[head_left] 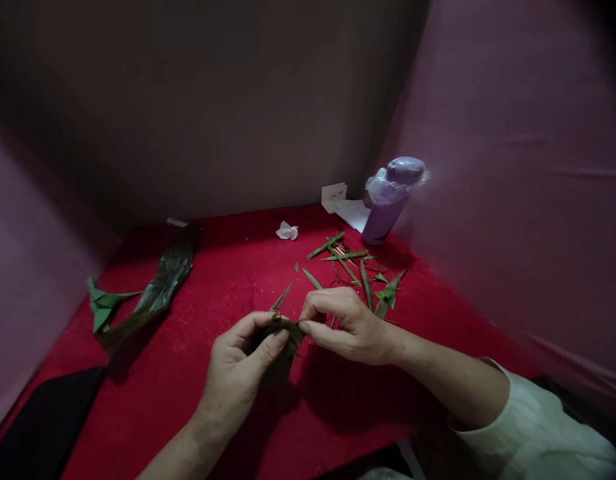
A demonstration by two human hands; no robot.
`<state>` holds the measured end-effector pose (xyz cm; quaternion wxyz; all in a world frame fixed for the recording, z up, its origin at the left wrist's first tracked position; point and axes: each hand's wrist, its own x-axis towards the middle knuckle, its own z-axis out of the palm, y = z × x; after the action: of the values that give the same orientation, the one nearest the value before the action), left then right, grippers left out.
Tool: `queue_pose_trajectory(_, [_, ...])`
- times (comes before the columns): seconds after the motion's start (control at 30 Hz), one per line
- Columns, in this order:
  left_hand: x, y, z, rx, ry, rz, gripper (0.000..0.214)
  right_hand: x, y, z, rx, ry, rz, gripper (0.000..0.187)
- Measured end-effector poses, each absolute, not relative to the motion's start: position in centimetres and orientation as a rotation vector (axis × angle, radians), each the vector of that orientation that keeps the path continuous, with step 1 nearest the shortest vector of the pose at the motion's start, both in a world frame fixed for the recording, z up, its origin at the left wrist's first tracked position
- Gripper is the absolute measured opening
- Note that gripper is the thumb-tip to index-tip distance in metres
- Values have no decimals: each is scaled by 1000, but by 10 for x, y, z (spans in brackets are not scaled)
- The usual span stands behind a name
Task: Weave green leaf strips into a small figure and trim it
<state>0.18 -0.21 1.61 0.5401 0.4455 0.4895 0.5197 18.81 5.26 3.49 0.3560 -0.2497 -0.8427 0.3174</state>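
My left hand (241, 363) is closed on a dark green folded leaf (281, 363), thumb on top and fingers behind it. A brownish strip curves along the leaf's upper edge. My right hand (351, 327) pinches with thumb and forefinger at the right end of that edge; whether it grips the leaf itself or something thin there, I cannot make out. Just beyond my hands lie narrow green leaf strips (283, 297). More cut leaf strips (345, 257) and thin stalks are scattered past my right hand, beside a bright green leaf piece (387, 295).
A red cloth (228, 267) covers the table. On the left are a long dark leaf (171, 273), a folded green leaf shape (103, 305) and a black flat object (48, 423). Behind stand a purple tumbler (385, 217), white papers (353, 213) and a crumpled tissue (287, 231). Pink walls flank the table.
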Motion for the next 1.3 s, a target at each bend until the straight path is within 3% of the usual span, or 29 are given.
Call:
queue_pose_trajectory(0.1, [1,0,17,1116,1178,1224,24,186,52,32,-647,-2147,837,15])
queue_pose_trajectory(0.37, [5,0,17,1156,1136,1190,11,185,52,28,-621,-2162,850,14])
queue_pose_trajectory(0.83, [3,1,18,1001,1122,1163,24,183,52,27,-688,-2059,961,14])
queue_pose_trajectory(1.3, [1,2,14,1167,1145,1187,9,182,51,25,-712,-1993,1037,14])
